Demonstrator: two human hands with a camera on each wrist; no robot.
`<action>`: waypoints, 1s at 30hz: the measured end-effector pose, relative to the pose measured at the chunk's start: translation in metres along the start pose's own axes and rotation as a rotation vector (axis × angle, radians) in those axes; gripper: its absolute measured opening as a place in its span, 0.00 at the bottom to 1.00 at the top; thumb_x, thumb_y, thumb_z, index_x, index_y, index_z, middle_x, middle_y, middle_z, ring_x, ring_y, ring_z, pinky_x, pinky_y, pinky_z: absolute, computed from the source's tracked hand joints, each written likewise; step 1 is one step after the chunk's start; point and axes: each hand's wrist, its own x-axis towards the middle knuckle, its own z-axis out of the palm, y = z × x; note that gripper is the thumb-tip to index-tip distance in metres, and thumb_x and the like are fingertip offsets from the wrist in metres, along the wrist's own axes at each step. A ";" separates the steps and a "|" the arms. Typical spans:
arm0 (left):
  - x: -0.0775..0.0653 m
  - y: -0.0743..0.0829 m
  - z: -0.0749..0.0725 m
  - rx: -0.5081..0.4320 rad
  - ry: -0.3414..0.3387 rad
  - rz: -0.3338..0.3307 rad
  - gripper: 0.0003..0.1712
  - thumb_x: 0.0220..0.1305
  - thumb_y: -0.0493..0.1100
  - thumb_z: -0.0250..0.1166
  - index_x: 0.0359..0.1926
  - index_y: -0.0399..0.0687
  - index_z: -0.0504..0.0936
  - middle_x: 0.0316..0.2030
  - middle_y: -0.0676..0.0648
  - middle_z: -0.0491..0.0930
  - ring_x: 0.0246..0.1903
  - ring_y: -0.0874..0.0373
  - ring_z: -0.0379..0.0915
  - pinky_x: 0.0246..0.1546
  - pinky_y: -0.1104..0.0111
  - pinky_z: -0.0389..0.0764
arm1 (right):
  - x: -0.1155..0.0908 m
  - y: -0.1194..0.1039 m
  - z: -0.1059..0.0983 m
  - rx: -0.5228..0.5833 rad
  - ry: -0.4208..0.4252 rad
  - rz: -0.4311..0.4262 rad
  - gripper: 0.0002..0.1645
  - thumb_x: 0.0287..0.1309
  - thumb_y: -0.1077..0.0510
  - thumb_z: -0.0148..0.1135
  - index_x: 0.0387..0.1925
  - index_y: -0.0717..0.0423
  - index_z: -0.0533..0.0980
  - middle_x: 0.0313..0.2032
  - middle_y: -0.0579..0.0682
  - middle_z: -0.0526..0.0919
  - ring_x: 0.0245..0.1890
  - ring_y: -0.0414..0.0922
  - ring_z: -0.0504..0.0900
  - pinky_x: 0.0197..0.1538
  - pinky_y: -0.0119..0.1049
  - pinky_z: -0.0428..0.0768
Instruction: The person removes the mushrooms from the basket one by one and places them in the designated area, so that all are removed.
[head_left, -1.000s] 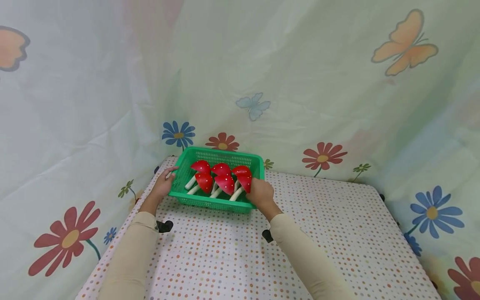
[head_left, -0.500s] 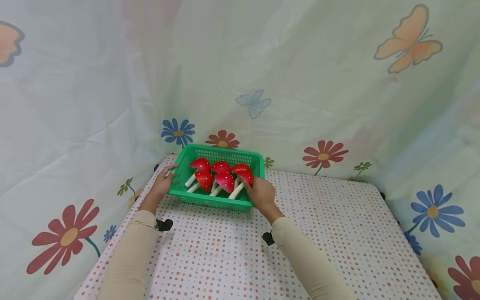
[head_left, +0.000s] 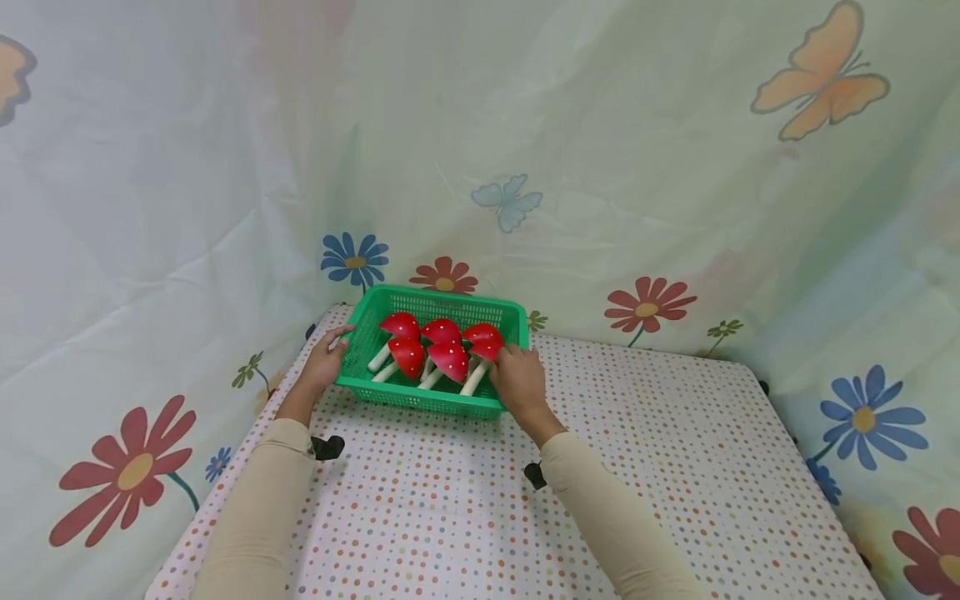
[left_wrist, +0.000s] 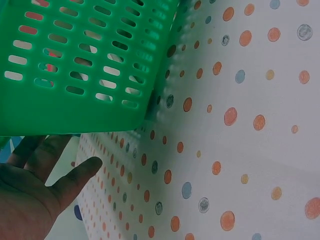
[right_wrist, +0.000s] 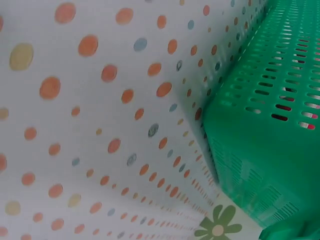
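Observation:
A green plastic basket point(head_left: 420, 400) sits at the far left of the table, with several toy mushrooms point(head_left: 448, 362) inside; they have red, white-spotted caps and pale stems. At its left end is my left hand point(head_left: 324, 364), fingers nearly straight against the rim. In the left wrist view that hand point(left_wrist: 35, 195) shows its thumb sticking out, apart from the basket wall point(left_wrist: 75, 110). My right hand point(head_left: 520, 383) reaches over the right end and holds the front right mushroom point(head_left: 476, 379), its fingertips partly hidden. The right wrist view shows only the basket's outer wall point(right_wrist: 250, 140), not the hand.
A white cloth with coloured dots point(head_left: 435, 517) covers the table. Behind the basket hangs a fabric backdrop point(head_left: 637, 167) with printed flowers and butterflies; it also comes close along the table's left side.
My right hand has shifted slightly up and inward over the basket's right end, and the front right mushroom's cap has moved a little back and left. My left hand keeps its place on the rim.

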 end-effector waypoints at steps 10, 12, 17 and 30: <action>-0.002 0.001 -0.003 0.001 -0.005 0.021 0.26 0.80 0.50 0.39 0.75 0.60 0.58 0.78 0.43 0.45 0.76 0.36 0.44 0.72 0.40 0.54 | 0.009 0.003 0.003 0.077 -0.193 0.011 0.09 0.58 0.54 0.70 0.38 0.54 0.86 0.49 0.51 0.85 0.55 0.52 0.76 0.65 0.50 0.74; -0.003 0.002 -0.002 -0.002 -0.003 0.019 0.26 0.80 0.50 0.40 0.75 0.60 0.58 0.78 0.43 0.46 0.75 0.37 0.45 0.72 0.40 0.54 | 0.011 0.004 0.002 0.088 -0.264 0.030 0.11 0.55 0.55 0.73 0.39 0.54 0.85 0.52 0.52 0.84 0.60 0.54 0.74 0.71 0.58 0.65; -0.003 0.001 -0.001 -0.005 -0.005 0.013 0.26 0.80 0.51 0.40 0.75 0.60 0.59 0.78 0.44 0.47 0.75 0.37 0.45 0.72 0.41 0.53 | 0.015 0.002 0.001 0.046 -0.378 0.046 0.13 0.52 0.60 0.73 0.38 0.52 0.76 0.47 0.53 0.82 0.61 0.55 0.74 0.72 0.64 0.58; -0.003 0.004 -0.001 -0.002 0.006 0.013 0.26 0.80 0.52 0.41 0.74 0.61 0.61 0.78 0.43 0.48 0.76 0.40 0.43 0.73 0.42 0.52 | 0.015 0.003 0.007 0.077 -0.172 0.055 0.13 0.66 0.57 0.62 0.48 0.57 0.71 0.39 0.56 0.85 0.40 0.53 0.84 0.47 0.49 0.84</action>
